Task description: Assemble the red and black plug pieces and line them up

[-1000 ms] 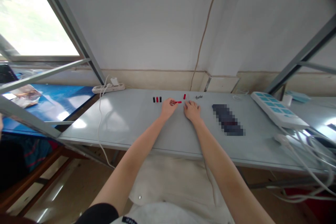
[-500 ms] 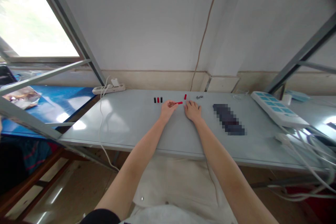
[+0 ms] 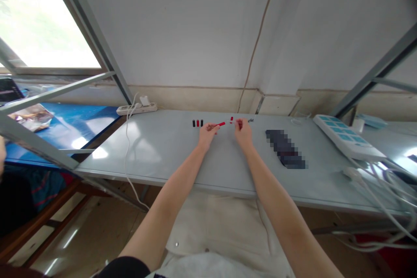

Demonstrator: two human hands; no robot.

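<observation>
My left hand [image 3: 206,135] is closed in a pinch on a small red cylinder [image 3: 221,124], which points to the right. Facing it, my right hand [image 3: 243,132] has its fingertips pressed together on a tiny thin piece with a red end [image 3: 231,122]. That piece is too small to make out fully. Another red cylinder [image 3: 231,118] lies just behind it on the table. Partly covered by my right hand, small metallic bits [image 3: 250,120] lie behind it. Left of my left hand stand a black cylinder [image 3: 193,123], a red cylinder [image 3: 197,123] and a second black cylinder [image 3: 201,123].
The grey table [image 3: 163,152] runs along the wall. A blurred-out dark object [image 3: 286,150] lies to the right of my right forearm. Farther right is a large white and blue power strip [image 3: 348,137] with cables. A white power strip [image 3: 137,108] sits at the back left.
My right hand, which lay flat with fingers spread, has lifted and closed on a tiny piece. The left hand still holds its red cylinder, now tilted slightly upward.
</observation>
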